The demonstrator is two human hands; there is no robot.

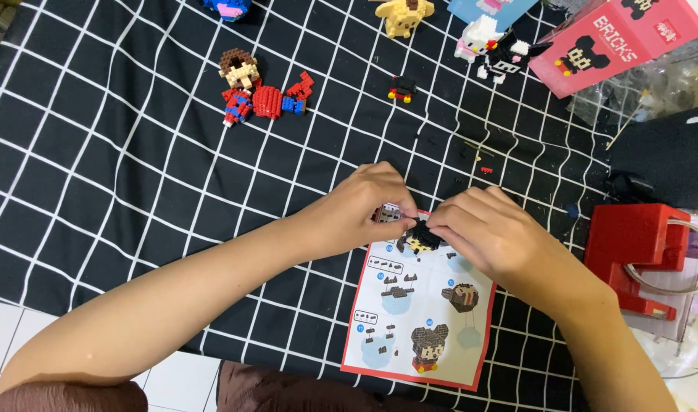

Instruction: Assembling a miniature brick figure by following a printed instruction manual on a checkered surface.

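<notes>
Black cloth with a white grid (120,152) covers the work surface. Left hand (356,210) and right hand (490,233) meet fingertip to fingertip, both pinched on a small black brick assembly (421,236) held just above the top edge of an illustrated instruction sheet (421,320). Finished red-and-blue brick figure (257,95) lies well apart, further up the cloth. Pink carton (616,42) at upper right; red block-shaped object (635,248) beside right hand.

Small black brick piece (423,233) mostly covered by fingers of left hand (356,214) and right hand (490,233); shape unclear. Blue figure (227,8) and pink box (623,38) cut by top edge. Loose bits (478,164) too small to tell.
</notes>
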